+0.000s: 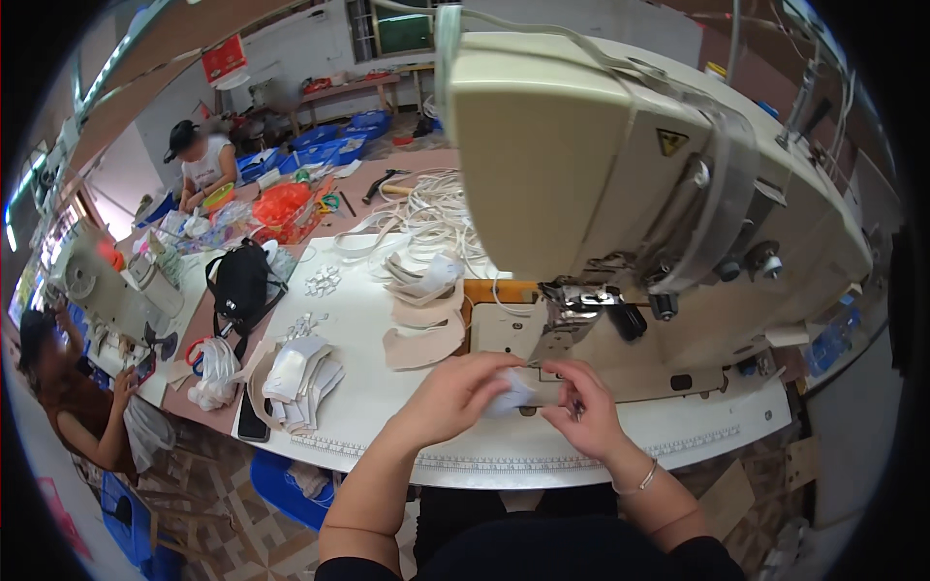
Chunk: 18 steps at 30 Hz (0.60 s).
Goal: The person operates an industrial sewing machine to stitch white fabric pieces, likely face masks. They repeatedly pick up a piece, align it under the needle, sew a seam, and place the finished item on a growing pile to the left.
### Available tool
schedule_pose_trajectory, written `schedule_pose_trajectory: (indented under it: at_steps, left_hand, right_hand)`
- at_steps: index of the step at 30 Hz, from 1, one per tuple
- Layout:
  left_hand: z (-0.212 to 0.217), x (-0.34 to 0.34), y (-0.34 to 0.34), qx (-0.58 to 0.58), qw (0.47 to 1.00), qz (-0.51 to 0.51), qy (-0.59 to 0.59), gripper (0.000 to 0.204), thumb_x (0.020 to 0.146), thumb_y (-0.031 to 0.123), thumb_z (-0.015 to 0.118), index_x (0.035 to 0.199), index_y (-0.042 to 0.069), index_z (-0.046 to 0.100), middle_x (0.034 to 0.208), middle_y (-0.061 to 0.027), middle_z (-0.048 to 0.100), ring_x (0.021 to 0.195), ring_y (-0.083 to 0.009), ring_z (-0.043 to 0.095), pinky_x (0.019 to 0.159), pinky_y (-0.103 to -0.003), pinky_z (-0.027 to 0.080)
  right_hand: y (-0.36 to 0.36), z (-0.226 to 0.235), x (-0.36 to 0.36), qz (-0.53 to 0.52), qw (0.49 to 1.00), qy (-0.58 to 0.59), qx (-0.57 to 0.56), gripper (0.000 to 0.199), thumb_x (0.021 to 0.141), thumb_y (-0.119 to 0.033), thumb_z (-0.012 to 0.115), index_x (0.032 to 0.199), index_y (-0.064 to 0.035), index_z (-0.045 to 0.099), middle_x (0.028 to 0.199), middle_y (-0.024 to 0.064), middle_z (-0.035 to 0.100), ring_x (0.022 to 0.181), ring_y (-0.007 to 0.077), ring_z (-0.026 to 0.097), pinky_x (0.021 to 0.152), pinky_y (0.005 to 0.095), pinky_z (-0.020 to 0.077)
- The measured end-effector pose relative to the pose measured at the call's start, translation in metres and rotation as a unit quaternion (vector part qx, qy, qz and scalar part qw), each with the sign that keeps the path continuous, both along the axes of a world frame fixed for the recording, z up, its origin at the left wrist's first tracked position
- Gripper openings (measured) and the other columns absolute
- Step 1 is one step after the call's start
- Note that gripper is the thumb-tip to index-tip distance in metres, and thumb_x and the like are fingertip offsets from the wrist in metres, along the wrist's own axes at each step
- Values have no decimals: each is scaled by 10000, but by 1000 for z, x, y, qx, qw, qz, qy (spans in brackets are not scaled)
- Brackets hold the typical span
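My left hand (463,395) is closed on a small white piece of material (511,393) just in front of the sewing machine's needle plate (504,329). Close beside it, my right hand (589,416) has its fingers curled in; a small shiny thing shows between them, too little of it to name. The fingertips of both hands almost meet below the presser foot (557,341) of the large cream sewing machine (542,165). Left of the plate lie stacked beige and white cut pieces (426,334).
Another stack of white pieces (298,378) sits on the white table with a phone (254,422) by it. Small white bits (323,281), a black bag (244,289) and coiled white strips (436,213) lie farther off. A ruler strip (484,463) follows the near edge. Two people are at the left.
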<state>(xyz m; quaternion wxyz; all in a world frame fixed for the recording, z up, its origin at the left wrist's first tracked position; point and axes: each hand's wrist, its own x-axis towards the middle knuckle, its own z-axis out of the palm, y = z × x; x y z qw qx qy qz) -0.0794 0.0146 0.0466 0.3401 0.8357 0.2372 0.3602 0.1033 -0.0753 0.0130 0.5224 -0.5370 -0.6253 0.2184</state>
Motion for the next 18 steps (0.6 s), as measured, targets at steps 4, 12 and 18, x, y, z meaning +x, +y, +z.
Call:
schedule_pose_trajectory:
  at_steps: [4,12,18]
  left_hand:
    - [7,32,13,-150,988,-6,-22,184,755,48,620,901,0,518,777,-49,567,718,-102,521,645,-237,423]
    - [3,65,56,-285,951,-61,-99,91,777,12,574,864,-10,556,787,-17,578,705,-64,528,639,-214,434]
    - [17,70,52,-246,964,-53,-89,63,763,9,586,811,-32,583,767,-40,601,686,-81,548,626,-216,449]
  right_hand:
    - [16,2,23,108,948,258,-154,168,795,-136,610,899,-23,543,678,26,585,532,69,459,513,177,374]
    - [29,16,26,85,883,439,-145,160,811,-173,602,849,-31,539,702,57,609,516,37,469,440,163,331]
    - [33,13,31,76,886,438,-134,138,810,-153,596,831,-19,573,734,110,604,518,55,474,433,163,334]
